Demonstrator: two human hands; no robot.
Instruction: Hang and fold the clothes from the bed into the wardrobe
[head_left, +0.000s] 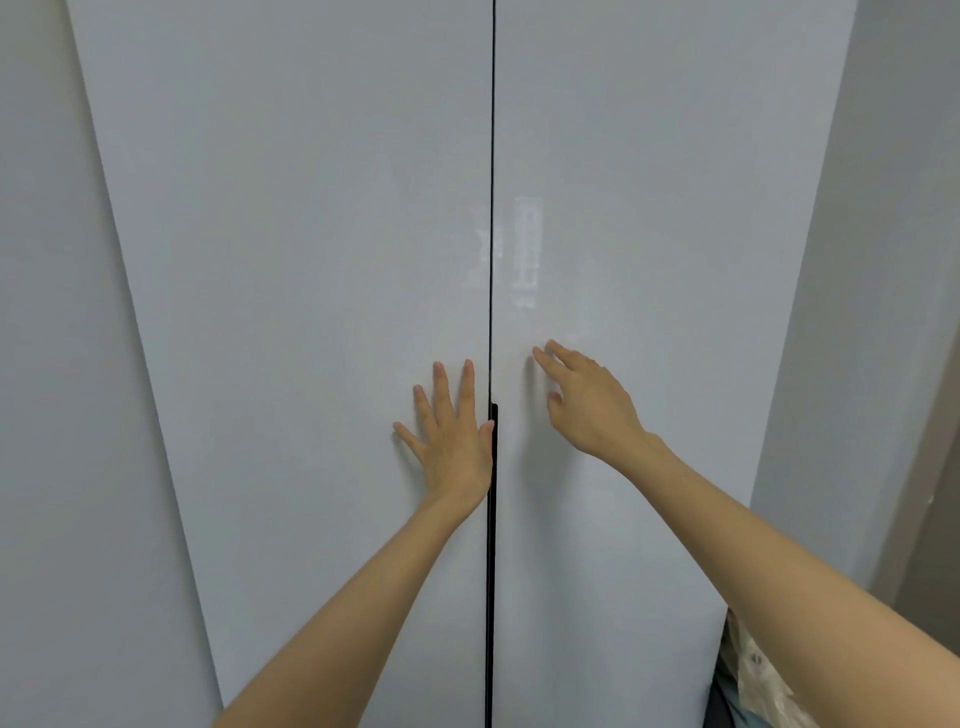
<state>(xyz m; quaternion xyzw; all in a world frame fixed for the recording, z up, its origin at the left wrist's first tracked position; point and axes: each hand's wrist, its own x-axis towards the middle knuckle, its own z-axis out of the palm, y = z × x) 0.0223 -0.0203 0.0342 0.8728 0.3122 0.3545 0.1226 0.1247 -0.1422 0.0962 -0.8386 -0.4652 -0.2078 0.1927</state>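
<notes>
The wardrobe (322, 234) is shut; the left hand (453, 441) is laid flat, fingers spread, beside the centre gap (491, 208), and the right hand (592, 405) is set against the other door (665, 234) with straight fingers. The dark edge grip (492, 452) should be hooked and both doors swung wide. No clothes are seen.

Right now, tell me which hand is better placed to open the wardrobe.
Left, probably. The left hand lies flat with its thumb against the dark handle groove; the right hand sits higher, off the groove.
</notes>
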